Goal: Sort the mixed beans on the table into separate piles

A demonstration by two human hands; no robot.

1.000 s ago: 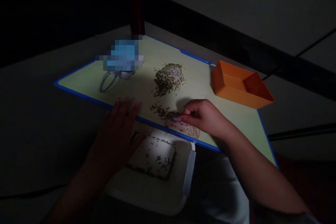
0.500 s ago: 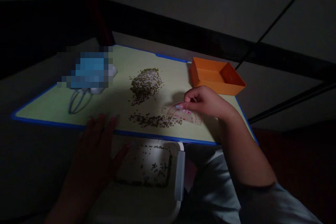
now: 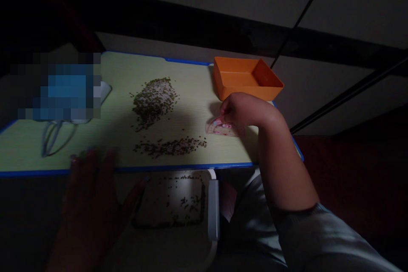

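Note:
My right hand (image 3: 240, 109) pinches the upper edge of a clear protractor (image 3: 225, 129) with pink markings, just over the table. A thin strip of small dark and pale grains (image 3: 168, 147) lies to the protractor's left, near the front edge. Farther back is a larger heap of the same mixed grains (image 3: 154, 100). My left hand (image 3: 92, 195), in shadow, has its fingers spread, with the fingertips at the table's front edge and nothing in its grasp.
An orange open box (image 3: 240, 93) stands at the back right of the pale blue-edged table (image 3: 191, 114). Below the front edge is a white bin (image 3: 213, 208) with scattered dark grains inside. A blurred blue item (image 3: 66, 87) with a looped cord (image 3: 51, 138) sits at left.
The protractor has come away from the right end of the grain strip, where it touched the grains before. The whole view has shifted, so the table appears farther left.

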